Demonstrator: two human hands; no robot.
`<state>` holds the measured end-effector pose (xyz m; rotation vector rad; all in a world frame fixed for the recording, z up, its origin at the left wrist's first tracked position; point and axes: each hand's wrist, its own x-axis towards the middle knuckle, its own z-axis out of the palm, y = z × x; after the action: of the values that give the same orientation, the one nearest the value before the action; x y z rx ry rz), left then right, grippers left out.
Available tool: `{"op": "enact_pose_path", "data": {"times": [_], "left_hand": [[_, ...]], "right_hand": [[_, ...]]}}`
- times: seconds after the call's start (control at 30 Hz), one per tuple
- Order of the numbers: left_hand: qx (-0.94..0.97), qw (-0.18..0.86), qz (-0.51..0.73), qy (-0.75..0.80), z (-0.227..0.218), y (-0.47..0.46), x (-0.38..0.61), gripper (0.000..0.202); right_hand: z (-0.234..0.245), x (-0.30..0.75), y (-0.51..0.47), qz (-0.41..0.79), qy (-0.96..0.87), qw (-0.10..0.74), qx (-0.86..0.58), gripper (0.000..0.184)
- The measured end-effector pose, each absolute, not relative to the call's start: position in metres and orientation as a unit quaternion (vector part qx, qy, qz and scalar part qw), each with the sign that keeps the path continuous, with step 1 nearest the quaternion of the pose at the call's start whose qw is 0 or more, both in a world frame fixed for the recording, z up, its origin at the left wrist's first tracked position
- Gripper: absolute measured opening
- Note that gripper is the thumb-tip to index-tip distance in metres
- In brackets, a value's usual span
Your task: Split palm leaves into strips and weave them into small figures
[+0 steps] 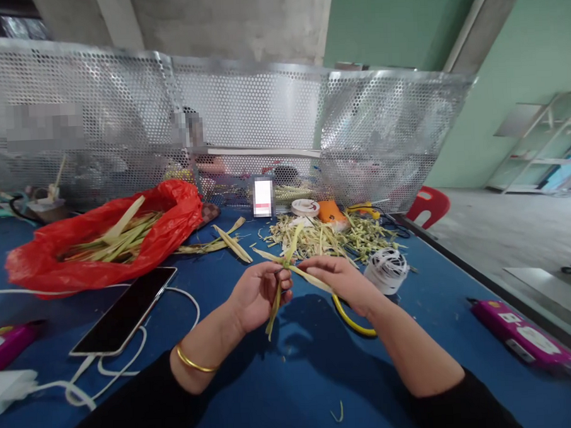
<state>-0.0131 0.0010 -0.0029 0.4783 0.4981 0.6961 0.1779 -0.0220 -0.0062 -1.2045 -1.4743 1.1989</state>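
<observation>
My left hand (259, 297) pinches a small knot of pale green dried leaf strips (286, 262) between thumb and fingers, above the blue table. Several strip ends stick out from the knot: one points up, one to the left, and one hangs below my fingers. My right hand (338, 278) is closed on the strip that runs to the right from the knot. Its fingertips are partly hidden behind that strip. Beneath my right hand lies a yellow ring (349, 321), partly covered by the hand.
A red plastic bag (36, 263) of long dry leaves stands left, behind a phone (126, 312) with a white cable (142, 346). Cut leaf scraps (310, 241) are heaped beyond my hands, near a white spool (387, 271). A purple case (520, 333) lies right. Perforated metal (257, 108) screens the back.
</observation>
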Motion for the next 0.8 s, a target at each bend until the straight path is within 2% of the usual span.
{"op": "enact_pose_path", "data": {"times": [0.07,0.13,0.3,0.43,0.53,0.8], "left_hand": [[0.228,0.893,0.318,0.221,-0.004,0.003,-0.015,0.012],[0.235,0.897,0.304,0.217,-0.003,0.003,-0.015,0.01],[0.291,0.856,0.307,0.297,0.002,-0.004,-0.012,0.02],[0.296,0.83,0.331,0.336,0.005,-0.008,-0.01,0.016],[0.312,0.828,0.318,0.341,0.004,-0.008,-0.01,0.018],[0.267,0.843,0.348,0.312,-0.001,-0.008,-0.008,0.015]], "right_hand": [[-0.013,0.173,-0.021,0.529,-0.602,0.408,-0.437,0.033],[-0.017,0.17,-0.021,0.493,-0.638,0.42,-0.417,0.031],[-0.014,0.171,-0.024,0.22,-0.752,0.423,-0.456,0.025],[-0.014,0.176,-0.022,0.001,-0.833,0.353,-0.425,0.028],[-0.015,0.178,-0.02,-0.106,-0.851,0.309,-0.412,0.031],[-0.014,0.175,-0.021,-0.154,-0.843,0.319,-0.404,0.026]]}}
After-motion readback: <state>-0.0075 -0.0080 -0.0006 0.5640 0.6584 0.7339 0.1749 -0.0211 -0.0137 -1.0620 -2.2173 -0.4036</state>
